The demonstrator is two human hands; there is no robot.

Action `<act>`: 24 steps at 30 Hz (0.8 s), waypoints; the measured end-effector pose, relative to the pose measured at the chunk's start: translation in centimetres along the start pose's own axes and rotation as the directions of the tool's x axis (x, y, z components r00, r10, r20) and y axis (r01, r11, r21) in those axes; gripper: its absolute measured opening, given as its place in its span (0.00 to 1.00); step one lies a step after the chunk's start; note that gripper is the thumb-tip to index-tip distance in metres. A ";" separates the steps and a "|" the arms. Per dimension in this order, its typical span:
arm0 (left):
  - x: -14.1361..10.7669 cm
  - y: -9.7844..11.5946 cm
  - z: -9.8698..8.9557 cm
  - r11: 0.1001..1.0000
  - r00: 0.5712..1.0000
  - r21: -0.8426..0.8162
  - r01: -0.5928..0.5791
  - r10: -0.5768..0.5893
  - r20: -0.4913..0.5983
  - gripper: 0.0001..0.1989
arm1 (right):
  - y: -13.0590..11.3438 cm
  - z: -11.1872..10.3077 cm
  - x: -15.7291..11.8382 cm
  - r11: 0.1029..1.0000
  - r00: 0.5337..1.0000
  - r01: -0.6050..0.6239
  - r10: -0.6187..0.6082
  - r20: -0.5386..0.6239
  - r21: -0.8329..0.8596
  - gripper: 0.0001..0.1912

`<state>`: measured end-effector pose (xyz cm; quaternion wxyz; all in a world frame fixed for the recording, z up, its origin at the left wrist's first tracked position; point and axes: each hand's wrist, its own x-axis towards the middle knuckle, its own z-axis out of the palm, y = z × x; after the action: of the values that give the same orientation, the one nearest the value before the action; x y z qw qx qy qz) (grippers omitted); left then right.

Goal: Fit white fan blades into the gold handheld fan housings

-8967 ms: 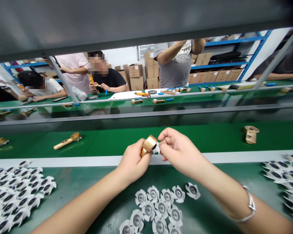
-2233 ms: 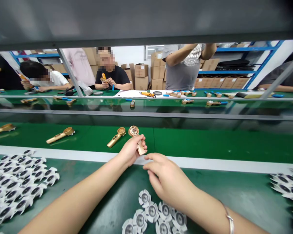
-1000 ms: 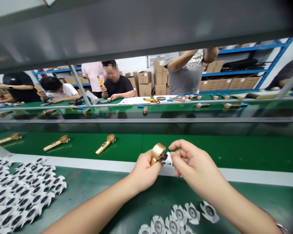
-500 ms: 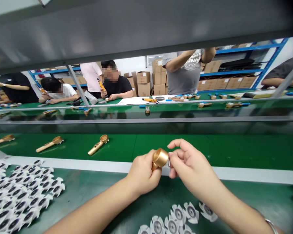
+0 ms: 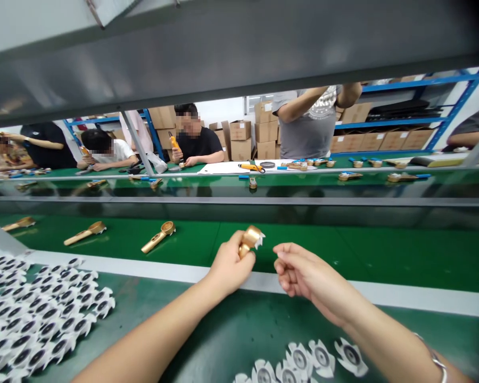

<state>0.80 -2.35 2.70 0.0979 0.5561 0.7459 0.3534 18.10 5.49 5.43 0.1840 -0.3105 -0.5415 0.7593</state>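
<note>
My left hand (image 5: 232,263) is closed around the handle of a gold handheld fan housing (image 5: 252,235), held above the near edge of the green belt. White fan blades (image 5: 260,240) stick out from the right side of its round head. To the right of it, apart from the housing, my right hand (image 5: 297,268) has its fingers loosely curled with nothing visible in them. Several loose white fan blades (image 5: 299,359) lie on the green worktable below my hands.
Many white fan blades (image 5: 43,314) cover the table at left. Gold fan housings (image 5: 159,236) lie on the green belt (image 5: 367,252). A white rail (image 5: 151,270) separates belt and table. Co-workers (image 5: 201,143) sit behind a second line; a grey panel (image 5: 239,53) hangs overhead.
My right hand has come away from the fan housing. My left hand has moved it slightly left and up over the belt, and its white blades now show. The view has shifted slightly.
</note>
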 end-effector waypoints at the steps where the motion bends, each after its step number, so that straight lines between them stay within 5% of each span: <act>1: 0.4 -0.7 -0.2 0.998 0.999 0.049 0.027 -0.026 -0.024 0.10 | 0.0 -0.1 0.1 0.999 1.000 -0.008 0.008 0.001 -0.046 0.10; 9: 1.9 -5.3 0.2 0.915 0.995 0.392 0.098 -0.079 -0.064 0.14 | 0.7 -0.2 0.5 0.948 0.993 0.023 0.014 0.114 -0.318 0.09; 15: 1.8 -5.8 0.5 0.854 0.991 0.516 0.068 0.004 -0.137 0.19 | 1.2 -0.2 0.8 0.916 0.985 0.016 0.054 0.162 -0.402 0.05; 18: 1.6 -5.4 0.5 0.838 0.981 0.545 0.019 0.089 -0.171 0.24 | 0.2 0.1 -0.2 0.916 0.979 0.112 -0.036 0.199 -0.385 0.04; 24: 1.7 -5.3 0.9 0.831 0.961 0.536 -0.150 0.249 -0.117 0.21 | -4.7 0.9 -7.7 0.865 0.824 0.454 -0.316 0.470 -0.213 0.18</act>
<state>-3.41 -1.13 -0.86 -0.1627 0.6022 0.7568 0.1952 22.91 1.72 12.10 0.1624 -0.0478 -0.7344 0.6573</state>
